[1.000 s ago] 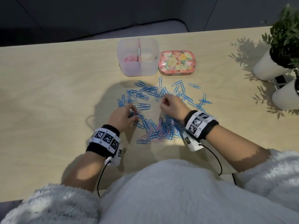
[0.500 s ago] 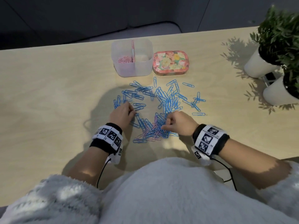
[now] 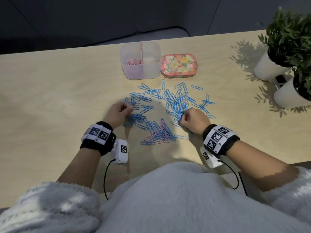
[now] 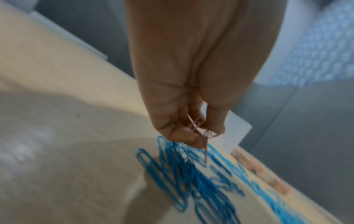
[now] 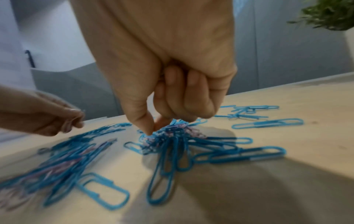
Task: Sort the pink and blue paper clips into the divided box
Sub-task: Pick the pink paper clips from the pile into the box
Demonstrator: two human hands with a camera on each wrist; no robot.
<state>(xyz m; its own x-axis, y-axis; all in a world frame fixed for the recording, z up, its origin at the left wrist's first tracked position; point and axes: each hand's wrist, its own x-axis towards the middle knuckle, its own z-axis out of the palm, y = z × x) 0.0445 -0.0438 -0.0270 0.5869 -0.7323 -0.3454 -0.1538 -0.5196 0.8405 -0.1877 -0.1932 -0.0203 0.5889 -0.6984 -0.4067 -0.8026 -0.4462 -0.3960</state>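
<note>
A clear divided box stands at the table's far middle, with pink clips in its left compartment. Blue paper clips lie spread in front of it. A mixed pink and blue pile lies nearer to me. At the spread's left edge my left hand pinches a few pink clips just above blue ones. My right hand is curled at the right heap. Its thumb and forefinger pinch a tangled clump of blue and pink clips.
A floral tin sits right beside the box. Two white plant pots stand at the far right. Bare wooden table stretches to the left. Wrist-camera cables trail near the front edge.
My right hand has moved from the near mixed pile to the right, onto the blue heap, and closed on a clump. The left hand stayed at the left edge.
</note>
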